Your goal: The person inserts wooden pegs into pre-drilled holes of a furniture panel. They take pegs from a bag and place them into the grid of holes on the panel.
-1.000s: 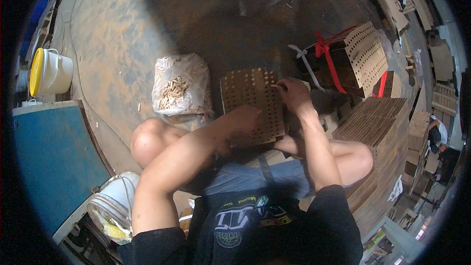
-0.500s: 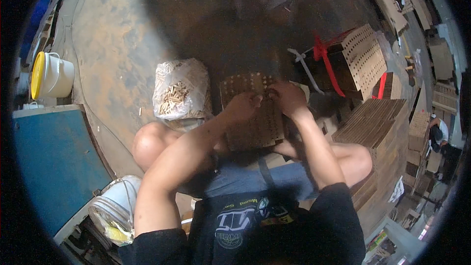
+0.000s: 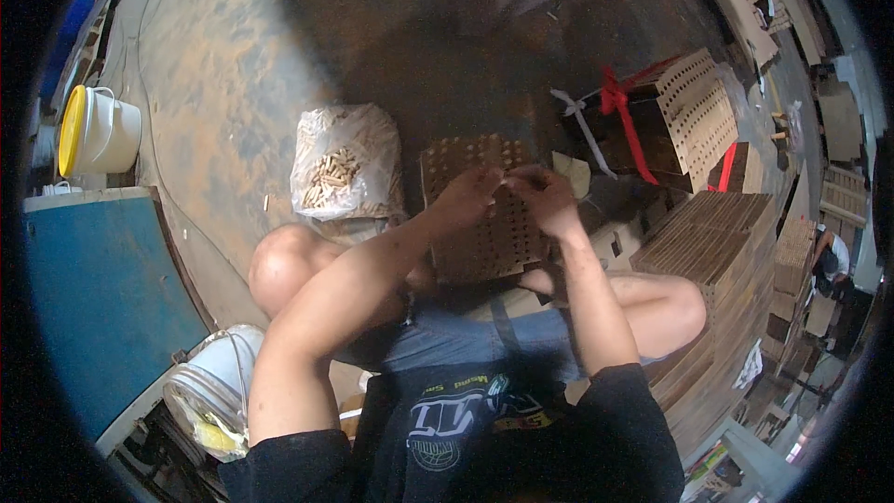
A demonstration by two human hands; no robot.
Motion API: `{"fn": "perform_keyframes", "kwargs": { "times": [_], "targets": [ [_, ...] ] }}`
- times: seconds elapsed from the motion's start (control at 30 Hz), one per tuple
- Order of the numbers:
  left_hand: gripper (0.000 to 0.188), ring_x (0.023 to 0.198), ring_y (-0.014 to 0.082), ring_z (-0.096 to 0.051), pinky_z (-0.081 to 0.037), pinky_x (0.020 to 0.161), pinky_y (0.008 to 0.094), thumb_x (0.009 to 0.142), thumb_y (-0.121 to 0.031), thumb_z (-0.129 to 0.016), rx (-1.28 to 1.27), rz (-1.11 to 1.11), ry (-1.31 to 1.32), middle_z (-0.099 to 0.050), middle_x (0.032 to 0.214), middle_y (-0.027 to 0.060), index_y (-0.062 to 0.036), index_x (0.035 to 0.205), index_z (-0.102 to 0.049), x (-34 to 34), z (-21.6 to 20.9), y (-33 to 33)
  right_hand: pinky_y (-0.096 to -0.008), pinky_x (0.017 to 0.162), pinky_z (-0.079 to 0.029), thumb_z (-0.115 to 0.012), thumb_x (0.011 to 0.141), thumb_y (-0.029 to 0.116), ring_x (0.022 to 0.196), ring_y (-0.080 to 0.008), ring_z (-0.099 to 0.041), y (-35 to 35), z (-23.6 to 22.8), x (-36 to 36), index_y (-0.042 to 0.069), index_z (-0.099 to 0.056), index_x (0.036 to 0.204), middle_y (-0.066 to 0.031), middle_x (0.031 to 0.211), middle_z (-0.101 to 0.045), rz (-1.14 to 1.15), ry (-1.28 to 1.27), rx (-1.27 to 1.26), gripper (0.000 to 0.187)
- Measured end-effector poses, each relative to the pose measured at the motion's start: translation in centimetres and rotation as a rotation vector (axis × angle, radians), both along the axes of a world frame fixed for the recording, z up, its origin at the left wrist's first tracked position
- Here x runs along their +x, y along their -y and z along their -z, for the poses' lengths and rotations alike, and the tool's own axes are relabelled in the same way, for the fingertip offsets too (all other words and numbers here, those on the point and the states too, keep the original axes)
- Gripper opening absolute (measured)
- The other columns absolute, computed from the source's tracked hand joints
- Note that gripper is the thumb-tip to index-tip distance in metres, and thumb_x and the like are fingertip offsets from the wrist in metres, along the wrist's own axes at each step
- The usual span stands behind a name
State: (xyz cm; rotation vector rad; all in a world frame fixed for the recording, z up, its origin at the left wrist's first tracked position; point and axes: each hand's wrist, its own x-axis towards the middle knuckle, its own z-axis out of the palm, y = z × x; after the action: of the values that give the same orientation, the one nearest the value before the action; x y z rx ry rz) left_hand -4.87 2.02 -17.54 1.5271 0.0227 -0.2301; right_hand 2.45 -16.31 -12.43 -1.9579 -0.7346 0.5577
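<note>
Head camera view: a clear, crumpled plastic bag of pale wooden pegs (image 3: 303, 149) sits left of the brown, rectangular, hole-studded block (image 3: 489, 242), which lies before the folded legs; a knock from the left knee could spill the bag. The left hand (image 3: 466, 197) and right hand (image 3: 551, 203) meet over the block's far half, each grip drawn in at the fingertips; whether either pinches a peg, I cannot tell. Crowded fingers might fumble a small piece, and a shifting leg could jog the block. Beneath everything spreads a grey, rust-stained floor (image 3: 214, 65). Far left of the block are a white bucket with yellow lid (image 3: 110, 135) and a flat blue panel (image 3: 102, 270); right of it, a holed brown bundle tied with red ribbon (image 3: 694, 121) and a stack of brown boards (image 3: 708, 228); farthest right, a bent co-worker (image 3: 832, 253).
</note>
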Motion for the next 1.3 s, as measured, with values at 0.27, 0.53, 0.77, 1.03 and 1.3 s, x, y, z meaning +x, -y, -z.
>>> {"fn": "perform_keyframes", "kwargs": {
  "times": [0.27,0.53,0.77,1.03,1.3],
  "targets": [
    [0.044,0.100,0.0470,-0.062,-0.048,0.092,0.0537,0.103,-0.034,-0.042,0.561,0.266,0.034,-0.065,0.102,0.0295,0.0039,0.107,-0.064,-1.2,0.0,0.7,-0.0405,0.084,-0.053,-0.069,0.090,0.020,0.096,-0.0320,-0.066,-1.4,-2.3,2.6,0.008,-0.071,0.105,-0.0144,0.102,-0.071,0.086,0.257,-0.483,0.020],
    [0.047,0.107,0.0449,-0.062,-0.048,0.096,0.0533,0.101,-0.040,-0.046,0.706,0.482,-0.018,-0.066,0.114,0.0255,-0.0027,0.123,-0.062,-0.4,-1.4,-0.2,-0.0440,0.090,-0.051,-0.062,0.084,0.005,0.102,-0.0359,-0.063,-2.6,-2.7,2.7,0.009,-0.070,0.104,-0.0161,0.105,-0.068,-0.191,0.544,-0.457,0.022],
    [0.032,0.098,0.0444,-0.065,-0.052,0.089,0.0525,0.094,-0.028,-0.054,0.537,0.047,0.194,-0.069,0.102,0.0246,-0.0026,0.104,-0.070,-1.2,0.3,-0.7,-0.0425,0.088,-0.052,-0.063,0.087,0.007,0.104,-0.0343,-0.064,-4.6,-5.9,1.3,0.005,-0.068,0.111,-0.0160,0.110,-0.069,-0.138,0.480,-0.542,0.025],
    [0.036,0.106,0.0431,-0.063,-0.051,0.094,0.0498,0.091,-0.027,-0.057,0.476,0.181,-0.094,-0.067,0.110,0.0268,-0.0008,0.114,-0.065,0.0,-1.7,-0.4,-0.0320,0.084,-0.051,-0.063,0.097,0.019,0.097,-0.0174,-0.065,-1.5,1.8,-1.5,0.002,-0.066,0.115,-0.0089,0.110,-0.070,0.093,-0.247,-0.150,0.024],
    [0.039,0.119,0.0377,-0.060,-0.047,0.102,0.0466,0.098,-0.024,-0.052,0.458,0.152,0.109,-0.062,0.131,0.0179,-0.0096,0.133,-0.058,-1.0,3.0,1.0,-0.0289,0.071,-0.053,-0.063,0.098,0.019,0.089,-0.0114,-0.065,-0.1,4.3,-0.7,0.008,-0.064,0.121,-0.0011,0.103,-0.070,0.201,-0.604,-0.090,0.026]
  ]
}}
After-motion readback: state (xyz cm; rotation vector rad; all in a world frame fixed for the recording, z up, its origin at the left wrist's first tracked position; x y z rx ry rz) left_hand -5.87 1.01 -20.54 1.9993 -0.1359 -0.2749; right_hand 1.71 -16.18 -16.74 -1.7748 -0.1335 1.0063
